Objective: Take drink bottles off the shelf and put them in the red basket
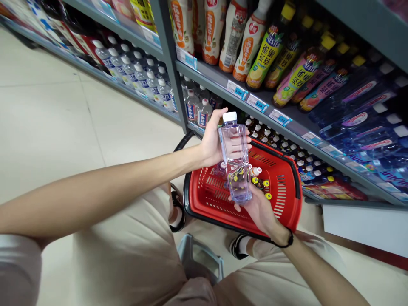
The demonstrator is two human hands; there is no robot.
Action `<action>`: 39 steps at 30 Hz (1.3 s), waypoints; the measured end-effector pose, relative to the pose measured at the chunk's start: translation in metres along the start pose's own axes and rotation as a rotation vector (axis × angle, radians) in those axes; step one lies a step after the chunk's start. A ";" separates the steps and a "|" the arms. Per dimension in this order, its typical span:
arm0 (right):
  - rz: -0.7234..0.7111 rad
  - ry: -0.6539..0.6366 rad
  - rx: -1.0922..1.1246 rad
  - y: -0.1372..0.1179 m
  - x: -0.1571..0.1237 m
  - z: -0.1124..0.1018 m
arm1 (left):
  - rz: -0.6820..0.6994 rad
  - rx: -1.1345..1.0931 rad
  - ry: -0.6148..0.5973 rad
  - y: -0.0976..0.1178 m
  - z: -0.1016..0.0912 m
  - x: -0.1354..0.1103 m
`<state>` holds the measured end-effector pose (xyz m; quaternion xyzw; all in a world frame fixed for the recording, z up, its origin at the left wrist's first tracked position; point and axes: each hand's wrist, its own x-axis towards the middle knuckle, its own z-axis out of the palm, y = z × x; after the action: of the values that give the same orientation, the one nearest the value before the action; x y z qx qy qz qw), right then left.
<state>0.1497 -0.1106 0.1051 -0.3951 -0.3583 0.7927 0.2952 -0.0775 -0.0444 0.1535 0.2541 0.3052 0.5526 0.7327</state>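
Observation:
A clear, faintly violet plastic bottle (236, 163) with a white cap is held between both hands above the basket. My left hand (212, 140) wraps around its upper part from behind, its fingers visible through the plastic. Under the bottle's base, my right hand (256, 208) grips it from below; a black band circles that wrist. Beneath them sits a red shopping basket (288, 212) with a black rim. Inside the basket are several small bottles with yellow caps (266, 183) and a white-capped bottle (256, 171), partly hidden by the held bottle.
Shelves hold Nestle drink bottles (264, 57), orange-and-white bottles (250, 46) and dark-looking clear bottles (360, 114). Water bottles (140, 80) line the lower left shelf. The shelf edge (236, 91) with price tags runs close above the basket. A grey stool (200, 259) is between my legs.

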 end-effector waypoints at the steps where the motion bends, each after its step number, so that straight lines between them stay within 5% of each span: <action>1: -0.018 -0.011 -0.015 0.001 0.000 0.000 | -0.005 -0.006 0.002 0.000 0.000 0.000; 8: -0.073 -0.012 -0.098 0.009 -0.004 -0.003 | -0.054 -0.054 0.032 0.000 0.001 0.000; 17: -0.043 -0.060 -0.045 0.005 -0.006 0.000 | -0.029 0.032 -0.101 0.006 -0.001 0.002; 31: 0.001 -0.042 0.120 -0.008 -0.004 -0.008 | 0.159 0.183 -0.073 0.005 -0.002 0.004; 39: 0.102 -0.108 0.126 -0.015 -0.001 -0.012 | 0.143 0.296 -0.056 0.004 -0.006 0.007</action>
<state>0.1629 -0.0993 0.1125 -0.3503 -0.3026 0.8476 0.2592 -0.0834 -0.0364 0.1513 0.3959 0.3439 0.5450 0.6543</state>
